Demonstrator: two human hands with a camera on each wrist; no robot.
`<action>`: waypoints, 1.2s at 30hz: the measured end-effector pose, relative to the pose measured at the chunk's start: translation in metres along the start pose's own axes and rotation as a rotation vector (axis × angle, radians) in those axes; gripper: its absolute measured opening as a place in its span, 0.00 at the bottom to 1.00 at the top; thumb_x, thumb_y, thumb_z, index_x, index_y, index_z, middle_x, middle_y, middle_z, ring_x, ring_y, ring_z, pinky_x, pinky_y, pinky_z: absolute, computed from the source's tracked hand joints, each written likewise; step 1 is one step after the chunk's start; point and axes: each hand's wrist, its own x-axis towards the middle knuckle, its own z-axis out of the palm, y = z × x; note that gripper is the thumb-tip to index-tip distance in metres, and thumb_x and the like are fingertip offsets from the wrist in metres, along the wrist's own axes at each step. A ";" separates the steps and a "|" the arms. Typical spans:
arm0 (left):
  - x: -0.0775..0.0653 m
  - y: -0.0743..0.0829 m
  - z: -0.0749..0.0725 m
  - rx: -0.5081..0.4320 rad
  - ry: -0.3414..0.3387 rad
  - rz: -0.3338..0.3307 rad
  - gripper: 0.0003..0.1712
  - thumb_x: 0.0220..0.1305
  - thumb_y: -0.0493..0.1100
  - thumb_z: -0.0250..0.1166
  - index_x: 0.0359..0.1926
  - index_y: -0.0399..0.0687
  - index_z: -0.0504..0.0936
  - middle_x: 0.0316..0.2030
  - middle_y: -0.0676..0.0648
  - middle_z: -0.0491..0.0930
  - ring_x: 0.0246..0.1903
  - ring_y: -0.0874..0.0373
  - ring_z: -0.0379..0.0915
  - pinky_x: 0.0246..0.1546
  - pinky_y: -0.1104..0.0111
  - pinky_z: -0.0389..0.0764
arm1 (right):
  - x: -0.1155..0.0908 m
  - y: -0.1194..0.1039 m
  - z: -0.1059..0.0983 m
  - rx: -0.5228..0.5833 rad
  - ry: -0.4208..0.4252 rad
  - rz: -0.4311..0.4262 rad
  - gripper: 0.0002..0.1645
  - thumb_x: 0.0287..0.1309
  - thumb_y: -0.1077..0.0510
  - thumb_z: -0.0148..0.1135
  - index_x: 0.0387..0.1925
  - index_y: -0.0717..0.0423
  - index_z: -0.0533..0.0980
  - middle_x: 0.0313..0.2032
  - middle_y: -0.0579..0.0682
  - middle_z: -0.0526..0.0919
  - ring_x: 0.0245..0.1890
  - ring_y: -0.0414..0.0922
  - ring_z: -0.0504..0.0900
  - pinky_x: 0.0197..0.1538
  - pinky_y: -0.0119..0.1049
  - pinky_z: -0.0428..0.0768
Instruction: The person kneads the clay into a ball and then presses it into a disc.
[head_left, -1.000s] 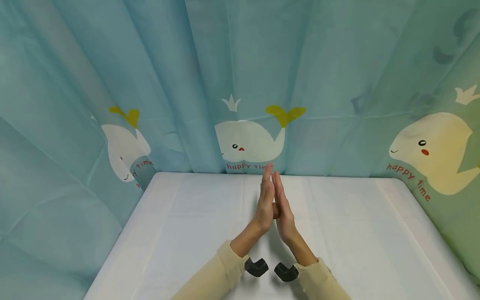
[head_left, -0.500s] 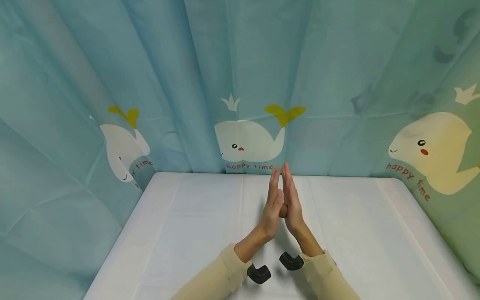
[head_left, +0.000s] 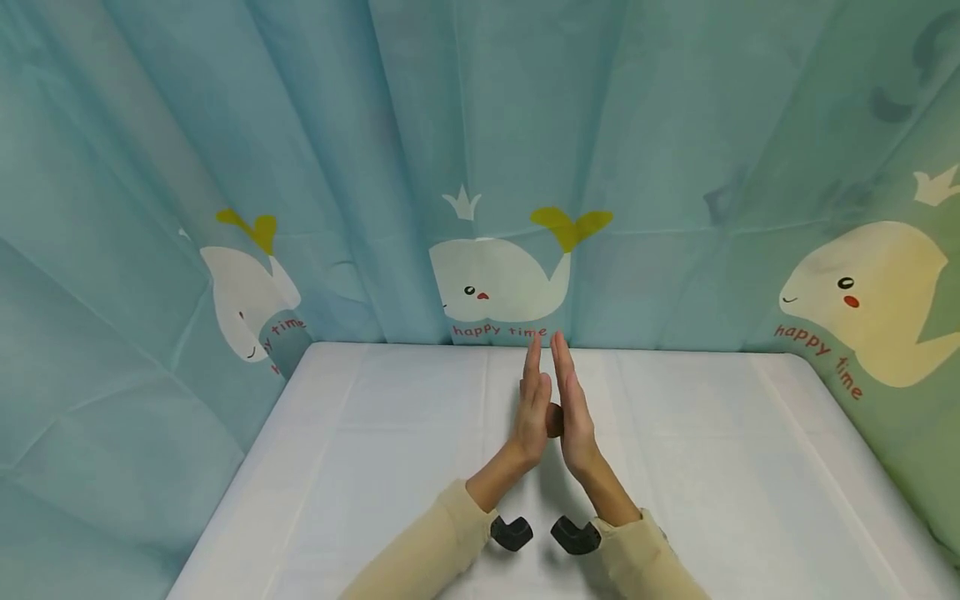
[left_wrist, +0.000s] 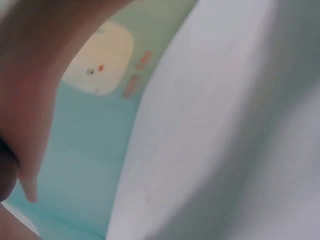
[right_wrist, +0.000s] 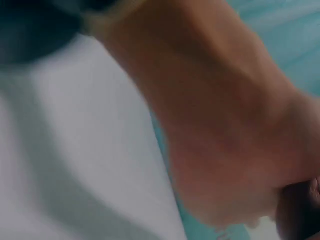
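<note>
Between my two flat palms sits a small brown round object point(head_left: 554, 420), about ball-sized for a palm; its exact kind is hard to tell. My left hand point(head_left: 532, 421) presses it from the left, fingers straight and pointing up and away. From the other side my right hand point(head_left: 578, 425) presses against it, its fingers straight too. The fingertips of the hands stand slightly apart. Only a dark edge of the round object point(left_wrist: 6, 175) shows in the left wrist view. The right wrist view catches part of its dark brown surface point(right_wrist: 294, 212) below the palm; the rest is hidden.
A white-covered table point(head_left: 390, 417) lies under the hands. Behind it and at both sides hangs a blue-green curtain point(head_left: 667, 275) printed with whales. Black curved pieces point(head_left: 512, 534) sit at both wrists, by the beige sleeves point(head_left: 427, 550).
Both hands shifted right, the right sliding forward against the left, then came back left. The palms slide along each other with the round object kept between them.
</note>
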 end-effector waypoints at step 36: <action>-0.003 0.029 0.003 -0.169 -0.074 -0.003 0.35 0.82 0.56 0.26 0.84 0.55 0.35 0.83 0.51 0.32 0.80 0.58 0.26 0.77 0.49 0.33 | 0.003 0.017 -0.009 0.059 0.031 0.155 0.36 0.81 0.39 0.16 0.83 0.40 0.39 0.82 0.46 0.42 0.80 0.43 0.40 0.72 0.30 0.51</action>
